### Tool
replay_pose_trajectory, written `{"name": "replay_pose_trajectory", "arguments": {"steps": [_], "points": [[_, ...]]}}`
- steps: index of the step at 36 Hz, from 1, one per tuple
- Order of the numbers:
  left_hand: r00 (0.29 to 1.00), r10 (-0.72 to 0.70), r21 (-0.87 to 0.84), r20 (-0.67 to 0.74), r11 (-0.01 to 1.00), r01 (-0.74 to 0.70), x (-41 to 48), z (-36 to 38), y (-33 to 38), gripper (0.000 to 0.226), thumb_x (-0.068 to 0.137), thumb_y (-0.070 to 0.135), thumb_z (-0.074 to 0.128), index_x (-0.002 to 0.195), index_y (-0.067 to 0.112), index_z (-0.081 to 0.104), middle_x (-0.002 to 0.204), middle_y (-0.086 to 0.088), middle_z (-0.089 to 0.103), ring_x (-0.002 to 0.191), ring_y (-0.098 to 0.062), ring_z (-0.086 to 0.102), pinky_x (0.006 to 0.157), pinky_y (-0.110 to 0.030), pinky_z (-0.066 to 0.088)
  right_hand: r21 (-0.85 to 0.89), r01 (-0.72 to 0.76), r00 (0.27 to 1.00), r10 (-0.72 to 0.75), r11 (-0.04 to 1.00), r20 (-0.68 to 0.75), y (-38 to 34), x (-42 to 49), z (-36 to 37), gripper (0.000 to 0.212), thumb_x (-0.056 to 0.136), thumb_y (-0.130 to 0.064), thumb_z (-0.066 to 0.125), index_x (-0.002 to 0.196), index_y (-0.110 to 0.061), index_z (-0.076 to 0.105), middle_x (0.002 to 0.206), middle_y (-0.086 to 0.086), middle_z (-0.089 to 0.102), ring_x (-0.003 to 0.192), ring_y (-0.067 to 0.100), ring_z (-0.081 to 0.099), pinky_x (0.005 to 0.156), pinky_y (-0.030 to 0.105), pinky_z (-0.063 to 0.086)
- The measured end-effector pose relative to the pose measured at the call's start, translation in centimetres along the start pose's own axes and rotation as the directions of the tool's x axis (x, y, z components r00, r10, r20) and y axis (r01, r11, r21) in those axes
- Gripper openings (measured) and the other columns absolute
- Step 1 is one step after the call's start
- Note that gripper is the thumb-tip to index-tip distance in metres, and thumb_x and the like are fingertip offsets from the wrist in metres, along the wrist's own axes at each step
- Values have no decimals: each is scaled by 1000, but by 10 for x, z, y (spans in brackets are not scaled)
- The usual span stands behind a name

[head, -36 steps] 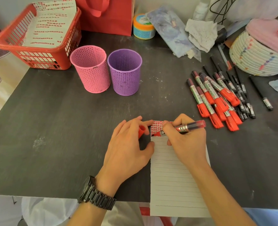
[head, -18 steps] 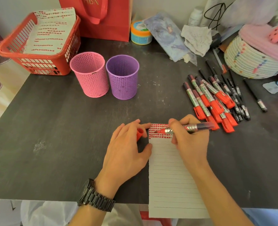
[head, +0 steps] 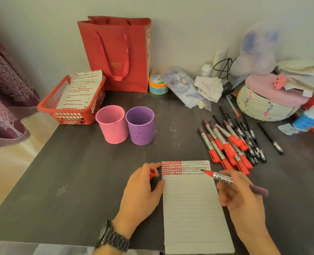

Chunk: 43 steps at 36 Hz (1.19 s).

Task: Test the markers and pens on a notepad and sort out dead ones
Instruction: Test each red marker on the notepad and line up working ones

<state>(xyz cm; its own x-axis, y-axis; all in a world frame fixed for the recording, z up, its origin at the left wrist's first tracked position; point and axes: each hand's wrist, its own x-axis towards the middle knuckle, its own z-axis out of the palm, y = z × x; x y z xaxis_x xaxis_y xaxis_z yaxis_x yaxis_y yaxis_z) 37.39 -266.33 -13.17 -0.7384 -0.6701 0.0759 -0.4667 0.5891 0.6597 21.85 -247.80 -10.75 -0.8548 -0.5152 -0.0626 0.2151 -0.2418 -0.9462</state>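
A lined notepad (head: 191, 208) lies at the near table edge, its top rows filled with red and black test marks. My right hand (head: 239, 197) grips an uncapped red marker (head: 224, 178), whose tip hovers over the pad's upper right corner. My left hand (head: 141, 188) rests on the table against the pad's left edge and holds the red cap (head: 152, 173) under its fingers. A pile of red markers (head: 226, 146) and black pens (head: 252, 142) lies to the right. A pink cup (head: 112, 124) and a purple cup (head: 140, 125) stand behind the pad.
A red basket (head: 69, 105) with used marked sheets sits at the back left, a red paper bag (head: 119, 54) behind the cups. A woven basket with a pink lid (head: 264, 105), a crumpled tissue, a small tin and other clutter fill the back right.
My right hand has drawn back to the right and lifted the marker tip off the red marks. The camera has tilted up, showing more of the wall.
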Motion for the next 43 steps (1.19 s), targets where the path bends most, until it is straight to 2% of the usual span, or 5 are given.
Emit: {"name": "replay_pose_trajectory", "arguments": {"steps": [10,16,22,36,43], "points": [[993,-67,-252,-93,967,42,-10,-3,12,2,95,46,47,95,46,48,96,20,57,92,-3,56,70,-13,46,-9,73,997,-73,997,15,9,-12,-4,21,95,-11,53,88,-17,73,71,20,66,47,21,52,42,25,41],[997,82,-334,2,940,-76,-18,6,36,38,98,64,27,127,50,48,118,27,57,115,1,55,89,-6,38,-6,54,998,-54,999,-37,4,-11,-3,22,96,-17,60,77,-26,67,68,20,68,44,20,51,41,25,40],[999,36,-400,-1,916,-34,-23,21,37,23,95,58,40,117,55,36,99,23,60,85,-3,59,70,-9,41,25,24,998,-22,999,-51,2,-11,-6,10,81,-30,70,81,-20,72,64,14,64,47,20,50,45,30,37],[995,-17,-551,-95,834,-38,-18,16,27,27,77,44,73,102,47,63,105,18,73,100,-5,69,83,-11,49,165,14,1000,-13,986,-6,6,-12,-9,23,90,-21,52,89,0,61,64,20,64,45,22,51,42,25,42],[994,5,-527,-113,848,-64,-18,16,28,28,77,49,71,105,47,66,110,16,70,92,-16,66,74,-17,52,16,17,999,-18,1000,38,3,-14,-4,11,83,-25,65,74,-20,68,66,22,68,46,20,55,44,24,43]]}}
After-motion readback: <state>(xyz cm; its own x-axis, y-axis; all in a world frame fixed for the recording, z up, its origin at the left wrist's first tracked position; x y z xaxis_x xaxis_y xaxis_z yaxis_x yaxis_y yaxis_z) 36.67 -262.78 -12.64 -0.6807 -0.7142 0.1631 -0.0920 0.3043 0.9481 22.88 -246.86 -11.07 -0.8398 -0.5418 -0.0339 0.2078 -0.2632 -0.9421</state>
